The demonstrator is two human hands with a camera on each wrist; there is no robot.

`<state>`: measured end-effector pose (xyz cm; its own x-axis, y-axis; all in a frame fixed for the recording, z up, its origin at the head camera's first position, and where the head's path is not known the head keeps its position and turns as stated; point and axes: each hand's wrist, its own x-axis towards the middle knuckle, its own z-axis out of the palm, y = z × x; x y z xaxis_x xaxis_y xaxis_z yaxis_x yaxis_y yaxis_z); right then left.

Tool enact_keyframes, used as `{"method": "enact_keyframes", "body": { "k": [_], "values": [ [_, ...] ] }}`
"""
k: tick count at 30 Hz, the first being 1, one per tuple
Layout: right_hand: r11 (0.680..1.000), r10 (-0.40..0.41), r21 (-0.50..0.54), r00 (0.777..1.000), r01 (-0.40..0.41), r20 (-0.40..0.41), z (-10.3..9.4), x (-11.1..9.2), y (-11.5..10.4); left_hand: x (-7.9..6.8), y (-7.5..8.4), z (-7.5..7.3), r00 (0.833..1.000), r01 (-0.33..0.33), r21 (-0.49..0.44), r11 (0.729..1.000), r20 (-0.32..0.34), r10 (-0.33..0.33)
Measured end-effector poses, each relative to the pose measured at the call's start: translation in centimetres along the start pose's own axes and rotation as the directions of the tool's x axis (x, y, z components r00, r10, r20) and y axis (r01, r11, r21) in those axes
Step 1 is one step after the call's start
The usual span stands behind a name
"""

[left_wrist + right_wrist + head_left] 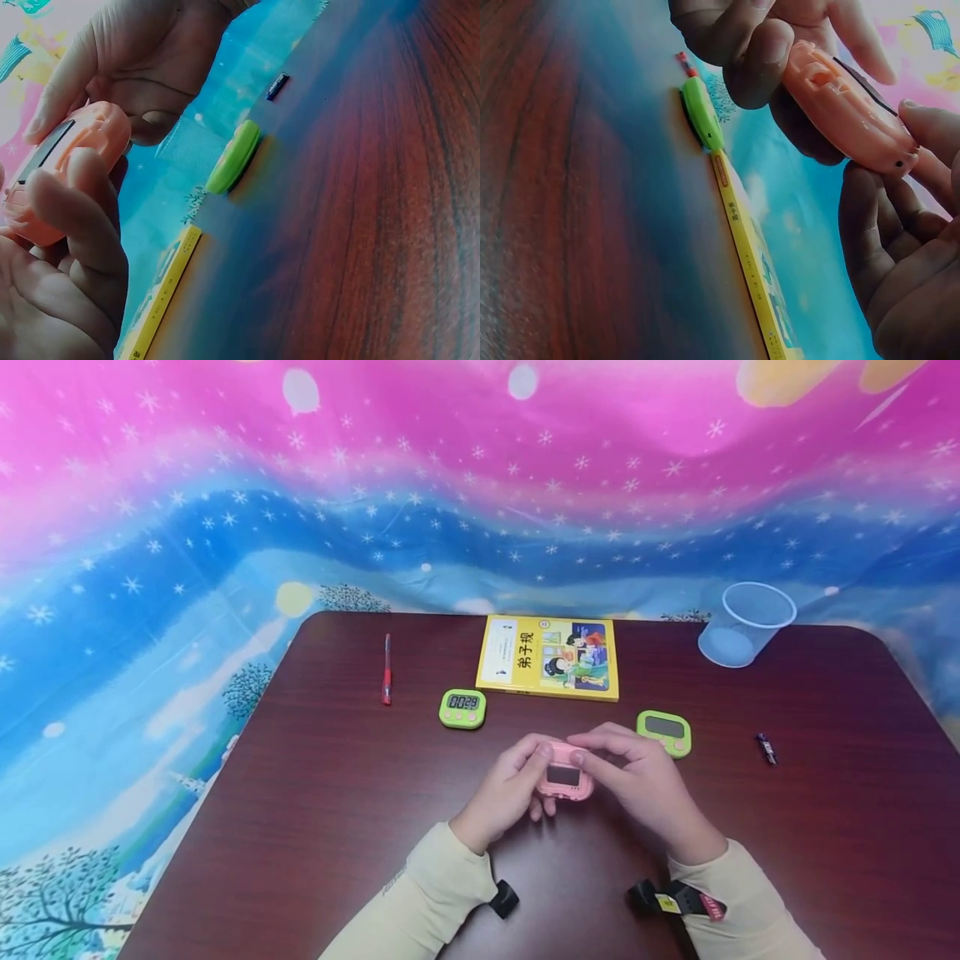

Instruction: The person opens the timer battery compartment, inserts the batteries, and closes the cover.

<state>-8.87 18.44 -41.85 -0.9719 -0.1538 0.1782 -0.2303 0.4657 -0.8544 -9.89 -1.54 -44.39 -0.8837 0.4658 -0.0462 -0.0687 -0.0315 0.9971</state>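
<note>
1. The pink timer (564,775) is held below and right of the frame's middle.
2. It is pinched by the left grip (507,790) and right grip (651,783).
3. Its edges should be held softly.

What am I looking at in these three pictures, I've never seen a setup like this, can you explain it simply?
There's no machine here, just a person's bare left hand and right hand. The widest picture is taken from the head, looking forward and down. The other two come from the left and right wrists, so the scene looks tilted. Both hands hold a pink timer-like device with a dark screen. On the dark table are a red pen, a yellow book, a green timer showing digits, another green timer with a blank screen, a small dark cylinder, probably a battery, and a pale round bin.
</note>
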Motion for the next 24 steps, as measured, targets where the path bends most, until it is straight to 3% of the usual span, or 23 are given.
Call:
{"method": "enact_keyframes", "body": {
  "k": [4,7,13,17,24],
  "values": [
    [0.999,0.026,0.024,1.0,-0.026,-0.005,0.5,-0.1,0.0,0.0,0.0,-0.1,1.0,-0.016,0.009,1.0,-0.019,0.016],
    [0.992,0.101,0.083,0.995,-0.1,-0.011,0.9,-0.1,0.0,0.1,0.0,-0.2,0.999,-0.018,0.007,1.0,-0.041,0.018],
    [0.935,0.272,0.245,0.962,-0.257,-0.027,2.3,-0.1,-0.1,0.2,0.0,-0.3,0.996,0.003,-0.025,1.0,-0.091,-0.005],
    [0.908,0.281,0.329,0.96,-0.261,-0.015,3.0,-0.3,0.0,0.2,0.1,-0.3,0.994,0.008,-0.037,0.999,-0.105,-0.011],
    [0.893,0.288,0.367,0.958,-0.262,-0.017,3.3,-0.3,-0.1,0.3,0.3,-0.3,0.993,0.03,-0.026,0.999,-0.109,-0.032]
  ]
}}
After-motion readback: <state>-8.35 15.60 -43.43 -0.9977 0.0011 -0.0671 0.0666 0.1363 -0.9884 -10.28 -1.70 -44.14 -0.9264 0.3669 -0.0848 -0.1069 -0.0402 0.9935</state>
